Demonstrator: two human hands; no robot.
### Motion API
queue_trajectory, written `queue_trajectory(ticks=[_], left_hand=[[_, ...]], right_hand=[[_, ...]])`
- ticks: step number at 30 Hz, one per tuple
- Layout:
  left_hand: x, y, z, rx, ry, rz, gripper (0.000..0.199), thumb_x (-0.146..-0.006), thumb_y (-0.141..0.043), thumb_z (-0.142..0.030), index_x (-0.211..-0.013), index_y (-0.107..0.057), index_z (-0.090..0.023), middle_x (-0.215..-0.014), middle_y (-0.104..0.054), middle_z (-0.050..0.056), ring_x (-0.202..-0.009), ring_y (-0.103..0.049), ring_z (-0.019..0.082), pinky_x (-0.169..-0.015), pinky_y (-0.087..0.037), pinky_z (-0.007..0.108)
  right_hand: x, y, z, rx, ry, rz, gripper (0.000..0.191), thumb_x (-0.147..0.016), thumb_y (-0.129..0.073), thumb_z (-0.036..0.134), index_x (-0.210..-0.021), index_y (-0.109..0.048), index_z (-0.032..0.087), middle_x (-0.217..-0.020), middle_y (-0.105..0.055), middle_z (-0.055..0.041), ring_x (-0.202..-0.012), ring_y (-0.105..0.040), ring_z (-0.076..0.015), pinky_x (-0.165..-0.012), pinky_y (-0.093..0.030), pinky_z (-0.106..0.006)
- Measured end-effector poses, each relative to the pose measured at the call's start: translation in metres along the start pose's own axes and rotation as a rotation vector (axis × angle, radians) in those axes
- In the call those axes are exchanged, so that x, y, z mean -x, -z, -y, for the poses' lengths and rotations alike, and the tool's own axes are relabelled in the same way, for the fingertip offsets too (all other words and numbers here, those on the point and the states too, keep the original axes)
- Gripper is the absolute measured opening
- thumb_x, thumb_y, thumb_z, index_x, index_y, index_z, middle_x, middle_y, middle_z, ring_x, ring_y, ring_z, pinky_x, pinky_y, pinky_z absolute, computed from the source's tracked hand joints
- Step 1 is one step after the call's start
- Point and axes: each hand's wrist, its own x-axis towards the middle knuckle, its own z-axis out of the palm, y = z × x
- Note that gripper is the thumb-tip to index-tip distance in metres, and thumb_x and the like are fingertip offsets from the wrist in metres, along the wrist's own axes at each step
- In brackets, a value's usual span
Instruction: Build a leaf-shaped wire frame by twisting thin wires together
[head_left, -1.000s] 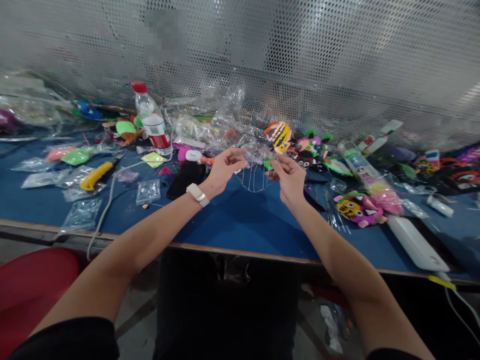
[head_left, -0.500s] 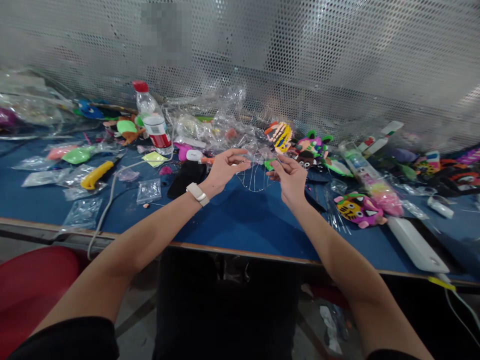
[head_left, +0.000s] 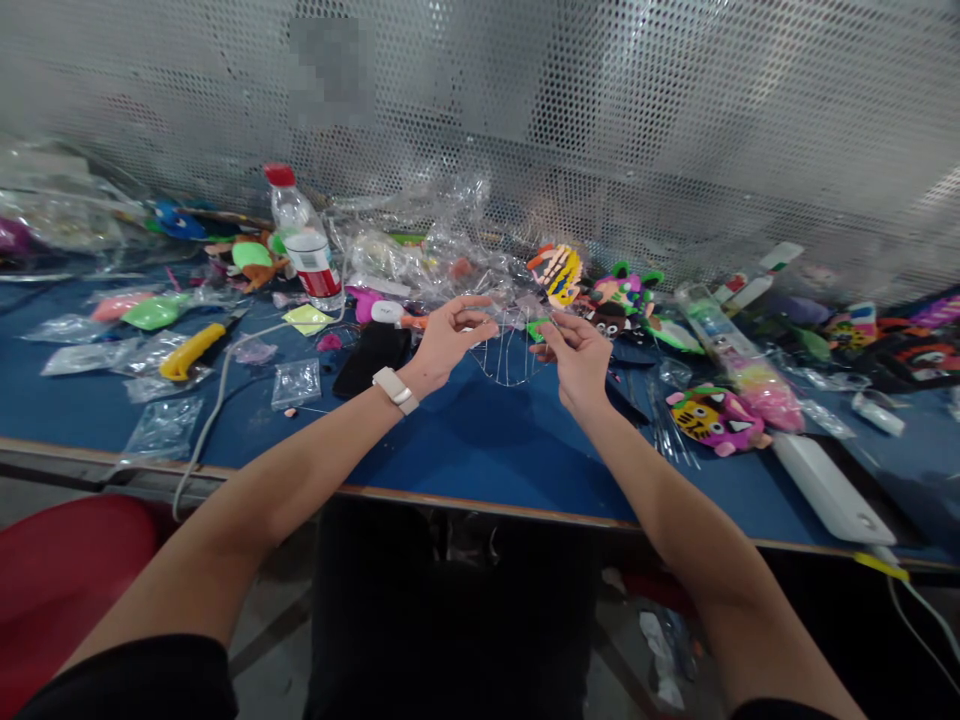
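Observation:
A thin wire frame, curved at its lower edge with several upright wires, hangs above the blue table between my two hands. My left hand, with a pale watch band on its wrist, pinches the frame's left end. On the other side, my right hand has thumb and fingers closed on its right end. Just behind the frame lie clear plastic wrap and an orange, white and yellow striped clay piece.
A red-capped bottle, yellow-handled knife and black object are on the left. To the right lie loose wires, a colourful clay mask and a white device. A perforated metal panel stands behind.

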Motion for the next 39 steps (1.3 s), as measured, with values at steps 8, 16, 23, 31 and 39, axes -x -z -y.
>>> queue_trajectory(ticks=[8,16,23,31,39], left_hand=[[-0.006,0.004,0.004,0.067,-0.044,-0.060,0.035,-0.077,-0.086,-0.023,-0.109,-0.073,-0.022,-0.088,-0.075,0.002,-0.084,-0.069,0.016,-0.086,-0.058,0.036],[-0.003,0.001,0.001,0.043,0.003,-0.022,0.030,-0.078,-0.087,-0.022,-0.104,-0.073,-0.019,-0.092,-0.077,0.005,-0.096,-0.075,0.021,-0.093,-0.060,0.039],[-0.002,0.002,-0.001,-0.043,0.005,-0.069,0.029,-0.082,-0.086,-0.025,-0.106,-0.074,-0.018,-0.102,-0.081,0.009,-0.103,-0.078,0.025,-0.092,-0.065,0.042],[-0.002,0.001,-0.002,-0.044,-0.062,-0.088,0.026,-0.080,-0.085,-0.019,-0.103,-0.074,-0.016,-0.101,-0.082,0.010,-0.106,-0.079,0.026,-0.096,-0.065,0.042],[-0.001,0.002,-0.006,-0.135,-0.083,-0.072,0.026,-0.083,-0.085,-0.023,-0.106,-0.075,-0.016,-0.104,-0.082,0.011,-0.107,-0.079,0.026,-0.096,-0.065,0.043]], right_hand=[[-0.002,0.003,0.004,-0.080,-0.054,0.058,0.053,-0.079,-0.082,0.065,-0.115,-0.072,0.027,-0.103,-0.083,-0.0073,-0.079,-0.080,-0.0247,-0.064,-0.064,-0.039],[-0.006,0.005,-0.001,-0.047,-0.028,0.008,0.046,-0.081,-0.079,0.064,-0.108,-0.071,0.027,-0.104,-0.081,-0.0078,-0.084,-0.079,-0.0254,-0.067,-0.063,-0.041],[-0.006,0.005,0.004,-0.058,0.071,-0.043,0.051,-0.093,-0.065,0.072,-0.110,-0.072,0.025,-0.100,-0.080,-0.0075,-0.077,-0.078,-0.0213,-0.064,-0.062,-0.036],[-0.011,0.008,0.000,0.010,0.139,0.000,0.051,-0.096,-0.063,0.072,-0.105,-0.076,0.024,-0.084,-0.078,-0.0053,-0.070,-0.076,-0.0191,-0.062,-0.059,-0.033],[-0.012,0.009,-0.001,-0.037,0.112,0.029,0.047,-0.091,-0.072,0.069,-0.101,-0.080,0.024,-0.079,-0.077,-0.0038,-0.066,-0.072,-0.0180,-0.064,-0.059,-0.034]])
